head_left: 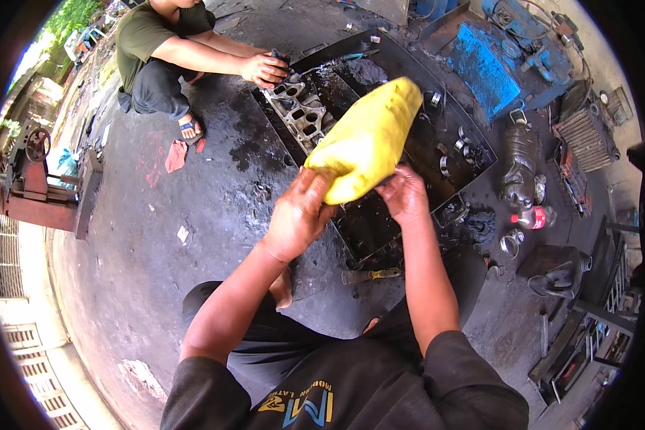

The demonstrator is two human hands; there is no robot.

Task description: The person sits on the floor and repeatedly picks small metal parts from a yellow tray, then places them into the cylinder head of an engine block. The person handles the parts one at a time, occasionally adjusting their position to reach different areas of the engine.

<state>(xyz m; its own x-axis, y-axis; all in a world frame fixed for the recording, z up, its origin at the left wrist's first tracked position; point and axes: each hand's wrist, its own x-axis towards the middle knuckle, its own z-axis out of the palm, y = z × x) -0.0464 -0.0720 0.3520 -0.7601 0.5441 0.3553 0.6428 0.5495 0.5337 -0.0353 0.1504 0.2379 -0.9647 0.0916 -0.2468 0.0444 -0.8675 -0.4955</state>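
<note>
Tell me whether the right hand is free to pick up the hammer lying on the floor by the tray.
Probably not as things stand: the right hand and left hand both grip the yellow bag. The hammer lies uncovered just below them, so the path is clear once the bag is released.

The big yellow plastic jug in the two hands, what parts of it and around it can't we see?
Head view only:
- Lower end of the big yellow plastic jug: covered by the left hand and right hand.
- Part of the black metal tray: behind the jug.
- What the other person's hand grips: too small.
</note>
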